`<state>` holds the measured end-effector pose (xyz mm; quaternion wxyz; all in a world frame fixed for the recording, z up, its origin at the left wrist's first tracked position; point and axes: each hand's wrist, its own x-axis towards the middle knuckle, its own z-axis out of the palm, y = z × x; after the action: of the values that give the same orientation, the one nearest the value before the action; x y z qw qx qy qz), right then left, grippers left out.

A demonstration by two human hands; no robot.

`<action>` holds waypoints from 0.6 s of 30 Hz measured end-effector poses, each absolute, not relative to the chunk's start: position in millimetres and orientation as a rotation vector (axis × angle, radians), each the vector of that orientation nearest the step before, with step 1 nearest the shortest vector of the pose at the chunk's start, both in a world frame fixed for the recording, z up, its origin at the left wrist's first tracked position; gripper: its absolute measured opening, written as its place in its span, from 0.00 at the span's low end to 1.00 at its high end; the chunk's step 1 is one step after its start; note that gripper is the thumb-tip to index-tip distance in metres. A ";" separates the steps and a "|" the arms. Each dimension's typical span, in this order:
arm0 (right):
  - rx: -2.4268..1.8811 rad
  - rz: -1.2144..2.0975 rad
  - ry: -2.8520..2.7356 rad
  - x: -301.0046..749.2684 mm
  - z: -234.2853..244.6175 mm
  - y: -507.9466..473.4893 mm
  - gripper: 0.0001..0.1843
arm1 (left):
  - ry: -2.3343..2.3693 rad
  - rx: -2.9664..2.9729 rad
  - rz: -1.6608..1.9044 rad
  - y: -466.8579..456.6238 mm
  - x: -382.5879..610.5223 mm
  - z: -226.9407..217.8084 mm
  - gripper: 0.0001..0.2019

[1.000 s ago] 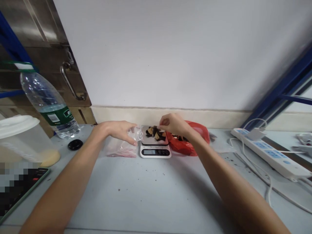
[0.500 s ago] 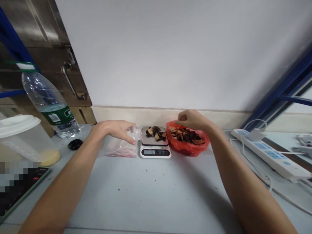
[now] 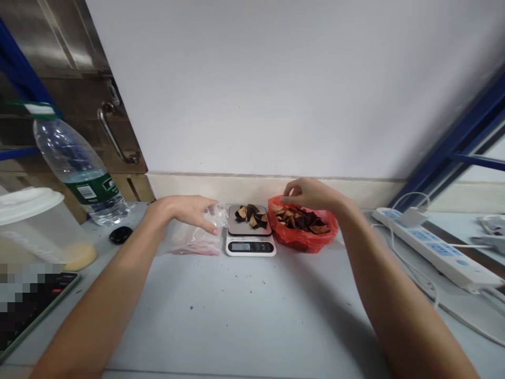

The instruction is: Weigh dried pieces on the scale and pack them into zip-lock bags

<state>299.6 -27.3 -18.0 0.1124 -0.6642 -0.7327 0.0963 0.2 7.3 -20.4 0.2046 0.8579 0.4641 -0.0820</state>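
Observation:
My left hand curves round a crumpled clear plastic bag, which shows between thumb and fingers, above a stack of flat clear bags with pinkish edges. To its right stands a small kitchen scale with a lit display. Several dark-skinned dried slices lie on its plate. At the far left rim of a red plastic bag full of similar dried slices, my right hand has its fingers curled together. What its fingertips hold, if anything, is too small to tell.
A water bottle, a lidded plastic jug, a small black object and a partly blurred dark device stand at left. A power strip with cables lies at right. Crumbs dot the table; a wall rises behind.
The digits on the scale's display look different and clearer now. My right hand's fingers have shifted slightly at the red bag's rim; my left hand stays almost still.

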 end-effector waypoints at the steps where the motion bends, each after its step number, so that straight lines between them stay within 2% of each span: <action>1: -1.955 0.284 -2.137 299.2 -16.3 -28.7 0.07 | 1.289 2.396 -0.231 7.9 -0.1 -20.6 0.42; 7: -1.849 0.204 -1.997 278.2 -8.6 -38.5 0.07 | 1.303 2.397 -0.243 10.2 -0.7 -20.9 0.44; 11: -1.771 0.341 -1.987 245.7 -14.4 -42.2 0.16 | 1.310 2.409 -0.268 9.3 0.6 -21.1 0.45; 14: -1.925 0.412 -2.083 224.5 -22.9 -42.1 0.22 | 1.290 2.415 -0.278 6.5 2.5 -20.8 0.44; 18: -2.124 0.297 -2.206 211.9 -32.9 -37.4 0.17 | 1.257 2.433 -0.242 4.0 5.3 -21.3 0.43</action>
<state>211.9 -37.4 -32.9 0.0324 -0.6899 -0.7167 0.0964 5.3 4.0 -21.3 0.1951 0.8681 0.4483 -0.0862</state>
